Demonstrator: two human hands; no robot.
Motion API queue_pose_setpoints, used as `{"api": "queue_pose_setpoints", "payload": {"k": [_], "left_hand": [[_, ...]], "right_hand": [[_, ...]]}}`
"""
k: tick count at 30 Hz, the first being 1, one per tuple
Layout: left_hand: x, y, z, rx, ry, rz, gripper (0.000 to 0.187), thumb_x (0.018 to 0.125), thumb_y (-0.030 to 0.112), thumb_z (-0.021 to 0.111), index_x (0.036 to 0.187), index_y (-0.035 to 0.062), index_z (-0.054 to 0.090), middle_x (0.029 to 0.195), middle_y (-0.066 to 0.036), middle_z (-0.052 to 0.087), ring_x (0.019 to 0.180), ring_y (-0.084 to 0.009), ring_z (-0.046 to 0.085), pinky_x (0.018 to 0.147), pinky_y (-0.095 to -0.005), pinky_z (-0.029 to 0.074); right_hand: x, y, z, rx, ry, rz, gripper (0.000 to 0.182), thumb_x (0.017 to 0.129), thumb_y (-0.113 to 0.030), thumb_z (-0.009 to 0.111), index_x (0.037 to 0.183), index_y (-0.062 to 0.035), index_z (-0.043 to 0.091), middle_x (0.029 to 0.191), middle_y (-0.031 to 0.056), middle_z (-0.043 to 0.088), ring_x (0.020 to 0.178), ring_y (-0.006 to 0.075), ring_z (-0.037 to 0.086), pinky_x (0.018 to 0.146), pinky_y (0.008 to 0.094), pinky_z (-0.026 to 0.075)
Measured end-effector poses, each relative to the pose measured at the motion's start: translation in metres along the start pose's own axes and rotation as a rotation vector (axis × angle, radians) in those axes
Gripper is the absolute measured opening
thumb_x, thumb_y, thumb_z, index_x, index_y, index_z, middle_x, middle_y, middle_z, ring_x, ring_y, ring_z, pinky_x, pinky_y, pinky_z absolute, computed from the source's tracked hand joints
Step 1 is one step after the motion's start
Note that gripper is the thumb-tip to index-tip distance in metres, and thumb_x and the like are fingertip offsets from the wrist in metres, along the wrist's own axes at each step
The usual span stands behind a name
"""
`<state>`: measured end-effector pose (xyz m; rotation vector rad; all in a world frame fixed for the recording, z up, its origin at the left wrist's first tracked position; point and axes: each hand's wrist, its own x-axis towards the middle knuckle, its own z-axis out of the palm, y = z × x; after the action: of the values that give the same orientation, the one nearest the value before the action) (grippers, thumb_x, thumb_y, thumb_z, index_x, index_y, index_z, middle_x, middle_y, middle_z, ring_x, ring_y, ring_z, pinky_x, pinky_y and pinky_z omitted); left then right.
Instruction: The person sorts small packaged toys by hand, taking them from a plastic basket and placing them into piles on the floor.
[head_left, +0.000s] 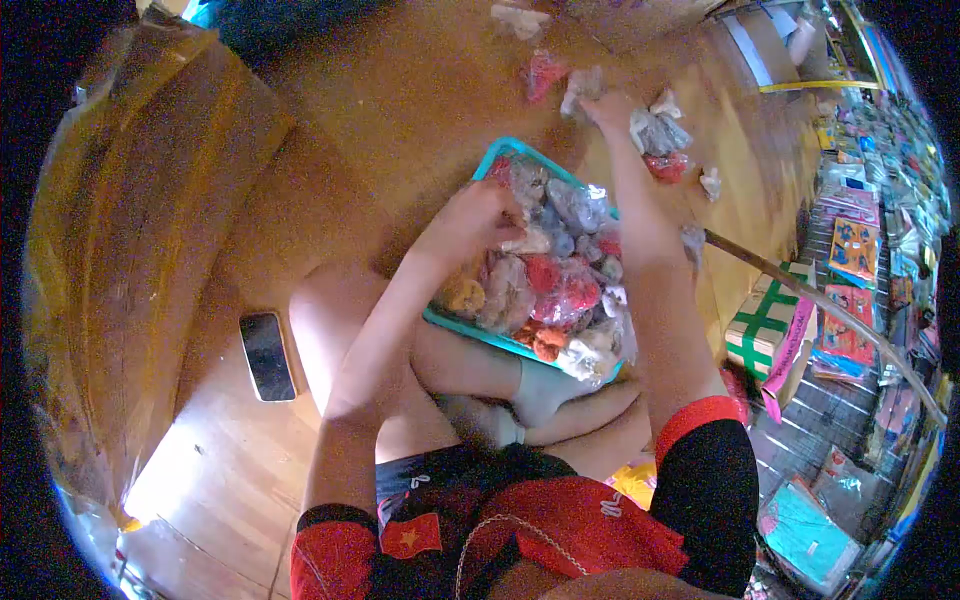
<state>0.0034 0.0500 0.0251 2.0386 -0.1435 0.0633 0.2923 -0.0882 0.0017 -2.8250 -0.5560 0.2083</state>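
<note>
A turquoise plastic basket (470, 327) rests by my crossed legs, heaped with small clear plastic bags of red, white, grey, orange and yellow contents. My left hand (482, 214) is over its left side, fingers curled down among the bags near a whitish bundle (530, 240); what they grip is hidden. Beyond the basket, my right hand (608, 108) reaches to the floor, its fingers closed on a greyish plastic bag (580, 92). Beside that hand lie a red bag (543, 75), a grey-white bag (660, 130) and another red bag (667, 166).
A phone (267, 357) lies on the wooden floor at left, near a large brown plastic-wrapped panel (150, 230). At right, a thin rod (830, 305) slants past a box with green tape (770, 330) and racks of packaged goods (850, 250).
</note>
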Motion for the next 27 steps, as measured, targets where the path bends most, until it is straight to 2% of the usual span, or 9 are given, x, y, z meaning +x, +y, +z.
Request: {"api": "queue_pose_setpoints", "payload": {"k": [2,5,6,9,11,14,17,20,27], "left_hand": [[-0.002,0.001,-0.002,0.031,0.02,0.034,0.016,0.067,0.013,0.067,0.08,0.0039,0.066,0.08,-0.016,0.062,0.08,-0.0316,0.059,0.074,-0.0386,0.046],[-0.003,-0.002,0.0,0.052,0.039,0.092,0.016,0.068,0.013,0.066,0.081,0.0043,0.066,0.082,-0.015,0.062,0.081,-0.031,0.059,0.074,-0.0379,0.046],[-0.006,-0.004,0.003,0.048,0.035,0.108,0.016,0.068,0.013,0.065,0.081,0.0045,0.066,0.082,-0.015,0.062,0.082,-0.0307,0.059,0.074,-0.0377,0.046],[-0.009,-0.011,0.011,0.037,0.066,0.092,0.016,0.07,0.016,0.065,0.081,0.0052,0.066,0.084,-0.015,0.063,0.083,-0.0298,0.06,0.075,-0.0371,0.047],[-0.009,0.0,0.006,0.068,0.046,0.049,0.018,0.072,0.02,0.064,0.081,0.0049,0.064,0.084,-0.014,0.063,0.083,-0.0294,0.06,0.075,-0.0373,0.047],[-0.01,-0.001,0.009,0.095,0.085,0.147,0.02,0.072,0.022,0.065,0.081,0.0042,0.062,0.083,-0.015,0.063,0.081,-0.03,0.06,0.072,-0.0392,0.047],[-0.013,0.0,0.014,0.132,0.118,0.153,0.022,0.073,0.022,0.065,0.084,0.004,0.061,0.084,-0.014,0.062,0.081,-0.0309,0.06,0.071,-0.0398,0.047],[-0.015,0.004,0.016,0.112,0.086,0.028,0.023,0.074,0.024,0.064,0.084,0.0039,0.061,0.084,-0.015,0.063,0.083,-0.0313,0.059,0.073,-0.04,0.046],[-0.016,0.002,0.019,0.191,0.134,0.062,0.028,0.075,0.028,0.063,0.092,0.0057,0.061,0.087,-0.014,0.063,0.086,-0.0316,0.059,0.076,-0.0416,0.046]], "right_hand": [[-0.008,-0.005,-0.011,0.066,-0.057,0.049,0.065,0.063,-0.044,0.068,0.107,0.0021,0.056,0.1,0.0198,0.061,0.095,0.0283,0.059,0.081,0.0344,0.046],[-0.028,0.002,-0.026,0.249,0.15,-0.208,0.056,0.063,-0.037,0.068,0.105,-0.0006,0.058,0.094,0.0178,0.063,0.087,0.0253,0.061,0.074,0.0313,0.047],[-0.022,0.016,-0.032,0.107,0.042,-0.201,0.05,0.067,-0.029,0.066,0.11,-0.0042,0.057,0.092,0.012,0.063,0.081,0.0233,0.06,0.072,0.0301,0.047],[-0.05,0.036,-0.049,0.427,0.054,-0.298,0.047,0.073,-0.015,0.06,0.119,-0.0063,0.05,0.107,0.0063,0.059,0.09,0.0186,0.057,0.079,0.0297,0.045],[-0.12,-0.011,-0.104,0.554,-0.013,-0.306,0.048,0.075,-0.009,0.058,0.122,-0.0058,0.047,0.114,0.0042,0.054,0.097,0.0161,0.053,0.083,0.0296,0.044],[-0.167,0.003,-0.123,0.462,-0.056,-0.615,0.048,0.077,-0.016,0.062,0.122,-0.0055,0.047,0.11,0.0055,0.057,0.103,0.0184,0.052,0.091,0.0326,0.041],[-0.217,0.005,-0.123,0.528,-0.421,-0.476,0.049,0.078,-0.022,0.063,0.122,-0.0062,0.047,0.114,0.0063,0.054,0.108,0.0167,0.047,0.095,0.031,0.035],[-0.239,0.015,-0.097,0.447,-0.459,-0.453,0.041,0.076,0.001,0.06,0.115,-0.0056,0.05,0.111,0.0023,0.054,0.101,0.0111,0.05,0.085,0.0272,0.042],[-0.253,0.024,-0.06,0.246,-0.209,-0.459,0.04,0.073,0.004,0.062,0.11,-0.0058,0.051,0.106,0.0058,0.056,0.099,0.0178,0.054,0.085,0.0275,0.042]]}}
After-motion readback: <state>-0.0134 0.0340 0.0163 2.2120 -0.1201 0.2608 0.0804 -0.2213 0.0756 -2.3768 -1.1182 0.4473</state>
